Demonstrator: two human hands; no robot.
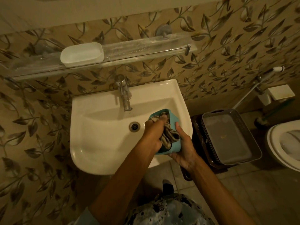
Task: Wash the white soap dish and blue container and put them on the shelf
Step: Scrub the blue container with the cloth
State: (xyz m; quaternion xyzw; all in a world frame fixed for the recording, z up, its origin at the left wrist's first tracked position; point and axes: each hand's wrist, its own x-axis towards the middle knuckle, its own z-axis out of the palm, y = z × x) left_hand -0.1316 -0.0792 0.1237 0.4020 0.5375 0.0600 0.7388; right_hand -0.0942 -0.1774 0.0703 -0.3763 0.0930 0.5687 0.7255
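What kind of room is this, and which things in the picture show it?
A bathroom, probably in a home. A white wash basin with a metal tap stands against the leaf-patterned wall, a toilet shows at the right edge, and a white soap dish sits on a glass shelf above.

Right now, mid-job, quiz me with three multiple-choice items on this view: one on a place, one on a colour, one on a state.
1. Where is the white soap dish? A in the sink; B on the glass shelf; C in the grey basket.
2. What colour is the container being wiped? A blue; B red; C black.
3. What is the left hand doing? A hanging idle; B gripping a striped cloth inside the container; C turning the tap.
Answers: B, the dish sits on the shelf's left part. A, its wall shows blue-green. B, fingers curl round the cloth while the right hand holds the container.
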